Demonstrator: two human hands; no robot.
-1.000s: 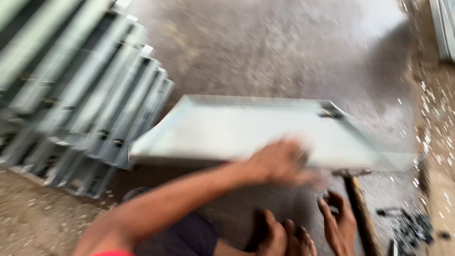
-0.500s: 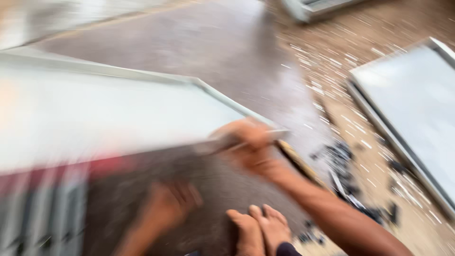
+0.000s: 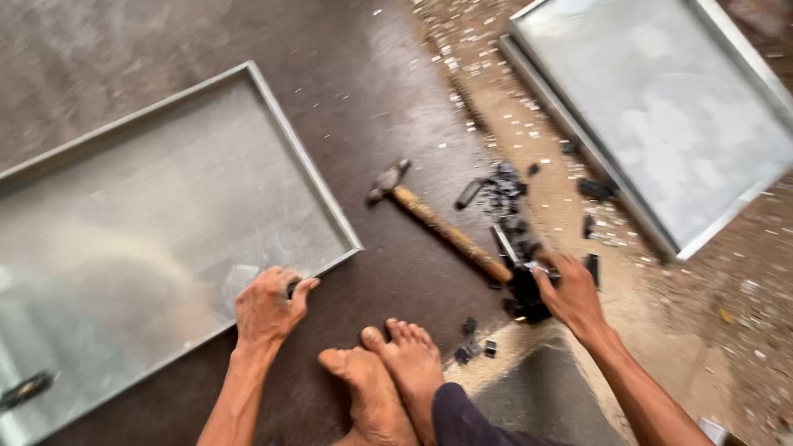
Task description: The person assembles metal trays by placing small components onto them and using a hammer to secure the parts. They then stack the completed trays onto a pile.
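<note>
A large shallow grey metal tray (image 3: pixel 273 124) lies on the dark floor at the left. My left hand (image 3: pixel 268 306) grips its near rim, close to the right corner. A hammer (image 3: pixel 438 225) with a wooden handle and dark head lies on the floor between my hands. My right hand (image 3: pixel 570 293) reaches into a pile of small black parts (image 3: pixel 512 215) just past the handle's end, its fingers closed around some of them. My bare feet (image 3: pixel 384 372) rest on the floor between my arms.
A second grey metal tray (image 3: pixel 661 107) lies at the upper right on lighter, dusty ground strewn with small pale chips. A few loose black bits (image 3: pixel 475 347) sit near my toes. A dark clip (image 3: pixel 25 388) shows at the far left edge.
The view has swung down and right. My right hand has left the hammer, which now lies on the floor, and gone to the black parts. My left hand has taken the tray's rim.
</note>
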